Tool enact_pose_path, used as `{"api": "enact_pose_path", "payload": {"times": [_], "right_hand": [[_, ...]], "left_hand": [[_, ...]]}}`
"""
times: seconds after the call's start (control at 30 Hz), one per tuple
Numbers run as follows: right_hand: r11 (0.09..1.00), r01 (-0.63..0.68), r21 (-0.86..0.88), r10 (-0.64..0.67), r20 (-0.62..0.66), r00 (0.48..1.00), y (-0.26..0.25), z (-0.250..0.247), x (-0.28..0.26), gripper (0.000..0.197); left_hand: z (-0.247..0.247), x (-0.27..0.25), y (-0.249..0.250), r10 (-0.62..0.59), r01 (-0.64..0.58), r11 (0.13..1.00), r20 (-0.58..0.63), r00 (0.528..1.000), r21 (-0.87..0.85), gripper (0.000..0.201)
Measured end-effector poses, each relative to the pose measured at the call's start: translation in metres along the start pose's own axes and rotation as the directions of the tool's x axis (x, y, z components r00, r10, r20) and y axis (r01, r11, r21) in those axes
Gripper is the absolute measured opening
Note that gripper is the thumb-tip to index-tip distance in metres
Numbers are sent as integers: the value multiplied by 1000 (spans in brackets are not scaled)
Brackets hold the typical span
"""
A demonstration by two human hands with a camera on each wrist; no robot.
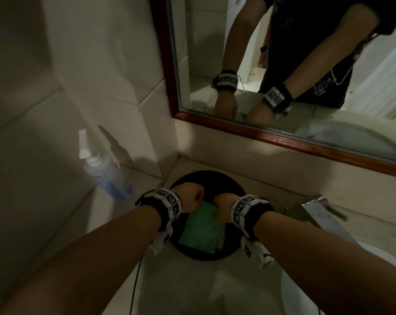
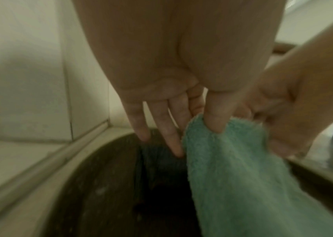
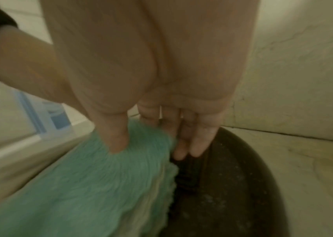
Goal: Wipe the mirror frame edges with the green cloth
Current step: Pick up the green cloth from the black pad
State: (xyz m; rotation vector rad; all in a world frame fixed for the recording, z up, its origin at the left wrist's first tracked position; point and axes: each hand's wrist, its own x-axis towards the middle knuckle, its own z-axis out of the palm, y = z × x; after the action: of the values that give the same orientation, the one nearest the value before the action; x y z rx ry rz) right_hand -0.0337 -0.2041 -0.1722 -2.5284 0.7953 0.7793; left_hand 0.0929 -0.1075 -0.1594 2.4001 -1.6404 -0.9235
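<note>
The green cloth (image 1: 199, 230) hangs over a black round basin (image 1: 229, 185) on the counter. Both hands hold its top edge, side by side. My left hand (image 1: 189, 196) pinches the cloth (image 2: 242, 176) between thumb and forefinger in the left wrist view (image 2: 206, 118), its other fingers straight. My right hand (image 1: 222, 202) pinches the neighbouring part of the cloth (image 3: 100, 184), thumb pressed into the pile (image 3: 133, 134). The mirror's dark red wooden frame (image 1: 283, 139) runs above the counter, up and right of the hands, which are not touching it.
A clear spray bottle (image 1: 106, 176) leans in the tiled corner to the left. A metal tap (image 1: 313, 212) and the white sink rim (image 1: 306, 280) lie to the right. Tiled walls close in left and behind. The mirror reflects my arms.
</note>
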Motion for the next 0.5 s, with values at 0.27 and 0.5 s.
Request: {"api": "enact_pose_path", "payload": {"times": [0.27, 0.5], "right_hand": [[975, 59, 213, -48, -55, 997, -7, -25, -47, 42], [871, 374, 319, -280, -303, 911, -18, -46, -112, 55]], "left_hand": [[-28, -47, 29, 11, -57, 974, -208, 978, -219, 7], [-60, -103, 69, 32, -134, 933, -293, 955, -334, 38]]}}
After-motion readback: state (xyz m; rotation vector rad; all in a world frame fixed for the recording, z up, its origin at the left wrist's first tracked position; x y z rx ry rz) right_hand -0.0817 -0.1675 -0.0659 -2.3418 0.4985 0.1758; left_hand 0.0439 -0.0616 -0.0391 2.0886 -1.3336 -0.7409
